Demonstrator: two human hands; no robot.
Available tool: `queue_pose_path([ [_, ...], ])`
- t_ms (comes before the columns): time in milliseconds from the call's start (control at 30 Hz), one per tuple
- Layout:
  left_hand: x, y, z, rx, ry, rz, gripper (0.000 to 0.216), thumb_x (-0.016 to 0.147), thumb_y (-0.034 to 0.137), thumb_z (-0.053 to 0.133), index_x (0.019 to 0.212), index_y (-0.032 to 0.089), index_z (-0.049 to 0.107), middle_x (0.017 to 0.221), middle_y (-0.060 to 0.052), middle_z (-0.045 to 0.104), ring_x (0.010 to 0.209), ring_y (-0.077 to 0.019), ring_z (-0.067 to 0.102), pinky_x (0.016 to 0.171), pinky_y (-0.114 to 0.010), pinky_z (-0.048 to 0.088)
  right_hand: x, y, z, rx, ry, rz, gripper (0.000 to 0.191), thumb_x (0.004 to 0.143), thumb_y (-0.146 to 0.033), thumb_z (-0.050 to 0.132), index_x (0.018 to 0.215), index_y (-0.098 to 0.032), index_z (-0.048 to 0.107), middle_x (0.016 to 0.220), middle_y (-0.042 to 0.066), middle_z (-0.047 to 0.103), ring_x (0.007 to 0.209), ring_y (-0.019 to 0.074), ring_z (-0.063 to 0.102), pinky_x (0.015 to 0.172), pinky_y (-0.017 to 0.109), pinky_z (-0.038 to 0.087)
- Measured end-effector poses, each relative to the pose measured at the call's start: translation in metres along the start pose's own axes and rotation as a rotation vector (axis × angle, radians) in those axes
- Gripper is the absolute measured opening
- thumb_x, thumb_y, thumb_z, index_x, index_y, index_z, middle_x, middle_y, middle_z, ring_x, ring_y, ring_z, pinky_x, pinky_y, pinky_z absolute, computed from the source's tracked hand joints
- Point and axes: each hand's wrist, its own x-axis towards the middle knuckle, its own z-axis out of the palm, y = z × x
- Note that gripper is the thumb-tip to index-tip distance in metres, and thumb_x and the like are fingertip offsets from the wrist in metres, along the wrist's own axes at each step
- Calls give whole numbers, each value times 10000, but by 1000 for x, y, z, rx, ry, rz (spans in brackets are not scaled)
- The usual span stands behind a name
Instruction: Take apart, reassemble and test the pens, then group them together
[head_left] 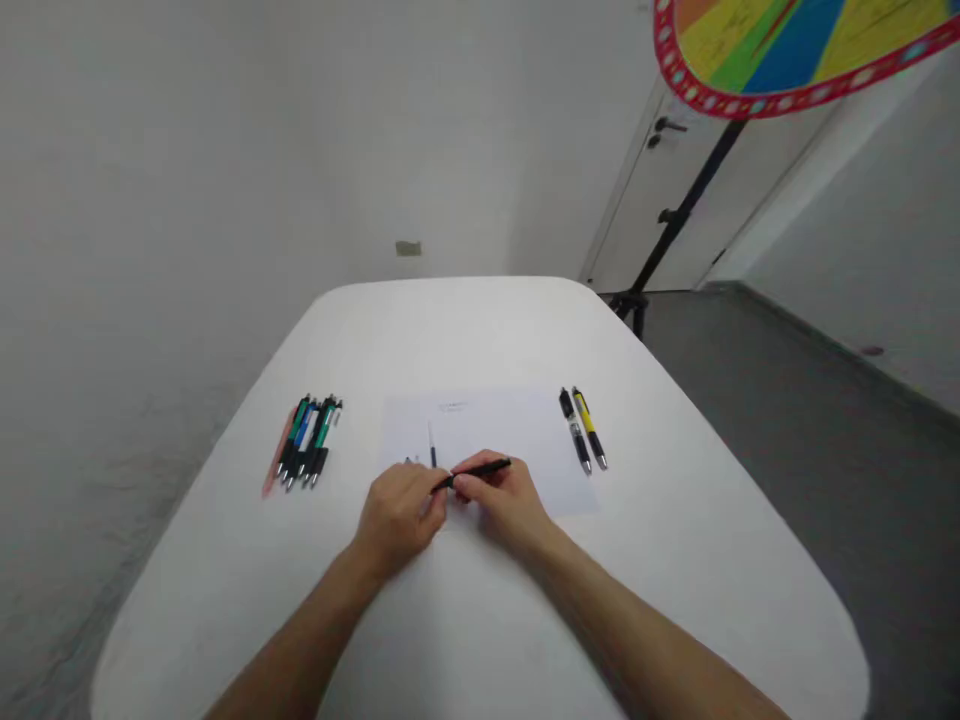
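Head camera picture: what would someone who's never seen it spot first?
Probably the left hand and right hand in the middle of the white table, both gripping a black pen over a sheet of paper. Then the bunch of coloured pens left of the paper and two pens at its right edge. A bright colourful wheel fills the top right corner.

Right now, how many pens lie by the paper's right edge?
2: a black pen along the edge, and a yellow pen just right of it. None seem hidden there.
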Motion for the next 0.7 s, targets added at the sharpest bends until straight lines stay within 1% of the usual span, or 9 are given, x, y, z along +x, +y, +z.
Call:
queue_pose_path([
  [300, 1, 1, 0, -12, -2, -9, 120, 927, 184, 494, 914, 168, 613, 730, -40, 696, 649, -178, 627, 615, -302, 502, -2, 1, -3, -28, -6, -5, 144, 660, -312, 767, 723, -193, 715, 612, -4, 668, 570, 137, 584, 590, 291, 492],
  [700, 1, 0, 2, -21, -3, -25, 122, 923, 195, 504, 894, 170, 620, 716, -32, 694, 633, -163, 621, 603, -291, 498, -1, 0, -4, -2, -5, -4, 152, 651, -313, 775, 723, -195, 712, 605, -8, 666, 563, 132, 580, 590, 288, 486],
])
